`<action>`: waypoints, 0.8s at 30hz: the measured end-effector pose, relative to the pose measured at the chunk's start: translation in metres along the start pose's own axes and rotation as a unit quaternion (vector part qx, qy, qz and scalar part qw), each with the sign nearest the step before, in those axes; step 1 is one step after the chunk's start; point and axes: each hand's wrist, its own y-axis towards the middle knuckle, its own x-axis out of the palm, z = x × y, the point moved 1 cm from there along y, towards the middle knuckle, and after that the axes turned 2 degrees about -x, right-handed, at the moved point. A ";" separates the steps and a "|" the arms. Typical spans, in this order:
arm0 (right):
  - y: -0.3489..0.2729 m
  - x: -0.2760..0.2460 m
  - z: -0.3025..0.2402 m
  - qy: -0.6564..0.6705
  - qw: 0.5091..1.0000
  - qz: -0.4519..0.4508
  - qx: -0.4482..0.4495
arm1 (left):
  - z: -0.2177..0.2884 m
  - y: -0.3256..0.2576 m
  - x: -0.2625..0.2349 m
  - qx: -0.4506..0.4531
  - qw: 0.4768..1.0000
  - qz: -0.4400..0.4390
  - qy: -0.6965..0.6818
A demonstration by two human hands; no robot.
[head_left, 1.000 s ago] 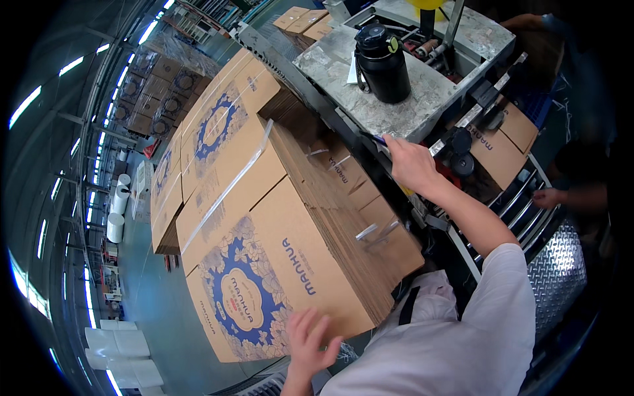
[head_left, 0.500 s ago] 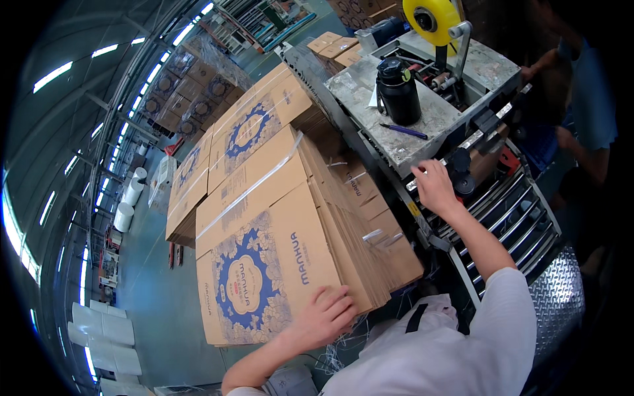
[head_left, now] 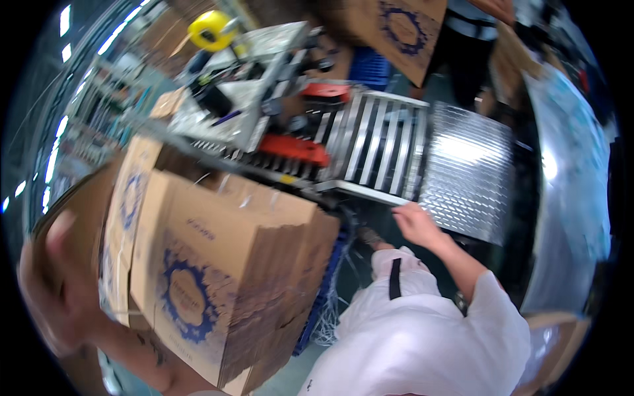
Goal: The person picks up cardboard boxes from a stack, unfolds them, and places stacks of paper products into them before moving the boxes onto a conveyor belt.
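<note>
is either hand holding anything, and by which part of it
It cannot be told: the right hand is by the roller frame, grip unclear; the left hand is blurred in front of brown cardboard.

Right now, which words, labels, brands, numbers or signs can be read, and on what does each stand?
None reads clearly.
Stacked cartons: blue lettering above and inside the blue ring emblem, too blurred to read.
Carton at the top edge: marks inside its ring, too small and blurred.

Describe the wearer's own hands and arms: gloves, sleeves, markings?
The left hand, motion-blurred, and right hand are ungloved. The left forearm bears dark marks, possibly a tattoo; the right arm wears a loose, short white sleeve.
</note>
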 end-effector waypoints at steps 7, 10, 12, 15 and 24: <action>-0.058 -0.080 -0.064 0.119 0.983 0.120 -0.078 | 0.249 0.161 -0.084 0.240 0.881 0.252 -0.322; -0.082 -0.117 -0.077 0.130 0.977 0.151 -0.081 | 0.269 0.194 -0.149 0.215 0.831 0.230 -0.459; -0.109 -0.139 -0.054 0.165 0.969 0.182 -0.005 | 0.299 0.212 -0.157 0.086 0.765 0.124 -0.627; -0.143 -0.201 -0.010 0.083 0.922 0.362 0.110 | 0.367 0.239 -0.095 -0.021 0.772 0.100 -0.628; -0.163 -0.358 0.053 -0.333 0.852 0.404 -0.013 | 0.482 0.094 0.063 -0.407 0.671 -0.031 -0.619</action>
